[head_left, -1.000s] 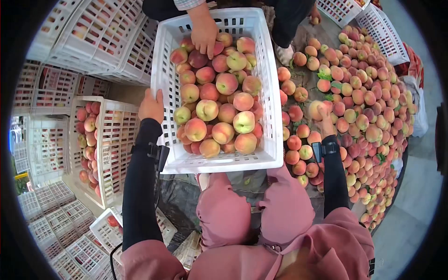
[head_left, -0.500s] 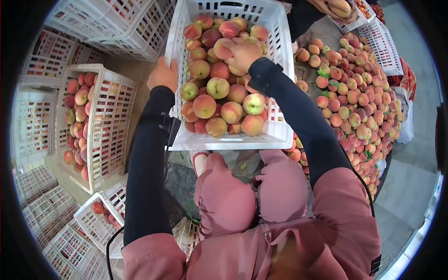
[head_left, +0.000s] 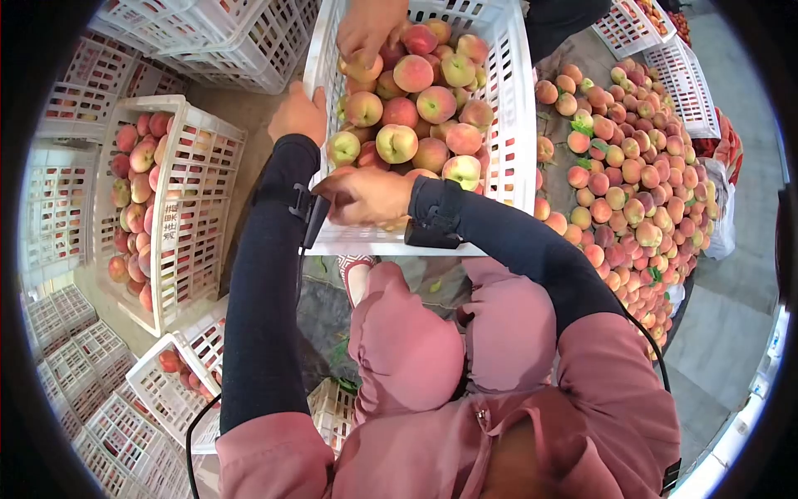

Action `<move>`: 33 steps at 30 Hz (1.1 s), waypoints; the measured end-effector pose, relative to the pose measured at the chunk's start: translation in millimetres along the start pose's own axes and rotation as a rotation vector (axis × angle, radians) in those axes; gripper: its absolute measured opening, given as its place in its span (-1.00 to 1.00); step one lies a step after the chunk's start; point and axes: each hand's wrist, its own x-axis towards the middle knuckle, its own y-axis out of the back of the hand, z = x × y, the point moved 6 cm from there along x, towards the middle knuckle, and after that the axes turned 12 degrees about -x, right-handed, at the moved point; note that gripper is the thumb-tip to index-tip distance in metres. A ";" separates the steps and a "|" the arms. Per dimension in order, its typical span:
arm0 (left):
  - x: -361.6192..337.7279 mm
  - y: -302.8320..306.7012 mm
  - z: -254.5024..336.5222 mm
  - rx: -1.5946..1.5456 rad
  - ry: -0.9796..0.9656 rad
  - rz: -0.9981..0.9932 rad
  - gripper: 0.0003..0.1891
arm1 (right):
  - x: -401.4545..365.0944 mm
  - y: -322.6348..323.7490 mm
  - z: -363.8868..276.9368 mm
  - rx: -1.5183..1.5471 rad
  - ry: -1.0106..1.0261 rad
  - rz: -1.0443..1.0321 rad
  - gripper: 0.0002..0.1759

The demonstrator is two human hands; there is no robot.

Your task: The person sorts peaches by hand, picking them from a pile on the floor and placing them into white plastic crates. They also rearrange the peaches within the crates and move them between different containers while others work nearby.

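A white plastic crate [head_left: 511, 125] full of peaches [head_left: 397, 143] stands in front of my knees. My left hand [head_left: 299, 118] is closed on its left rim. My right hand [head_left: 370, 196] reaches across the crate's near left corner, low over the peaches, fingers bent and pointing left. What lies under those fingers is hidden. Another person's hand [head_left: 370, 27] comes in from the far side and touches a peach at the crate's far left.
A large heap of loose peaches [head_left: 636, 179] lies on the floor at right. Left of me stands another peach-filled crate [head_left: 195, 224], with stacked crates [head_left: 249, 50] behind it. A smaller tilted crate [head_left: 166, 391] sits lower left. More crates [head_left: 682, 83] are at the far right.
My right hand has moved from the peaches at the crate's far middle to its near left corner. The other person's hand has come into the crate. My left hand stays at the rim.
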 end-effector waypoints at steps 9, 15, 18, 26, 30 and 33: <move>1.8 0.2 2.4 0.012 -0.023 -0.011 -0.56 | -27.7 59.7 120.5 -0.600 -0.605 0.217 -0.57; 2.0 0.2 -1.5 0.044 -0.032 0.004 -0.49 | -27.0 30.9 78.9 -0.602 -0.283 0.277 -0.56; 3.6 -0.5 -2.9 0.037 -0.041 -0.031 -0.49 | -23.1 36.4 95.1 -0.508 -0.333 0.345 -0.66; 25.1 -14.0 -31.0 0.062 -0.140 0.008 -0.43 | -130.9 123.2 62.9 0.020 -0.037 0.531 -0.63; 25.6 -9.2 -29.8 -0.003 -0.173 0.029 -0.40 | -308.5 156.8 94.4 0.398 -0.353 0.943 -0.60; 32.9 -9.5 -36.6 0.032 -0.227 0.046 -0.38 | -432.4 111.1 167.3 0.048 -0.766 1.113 -0.55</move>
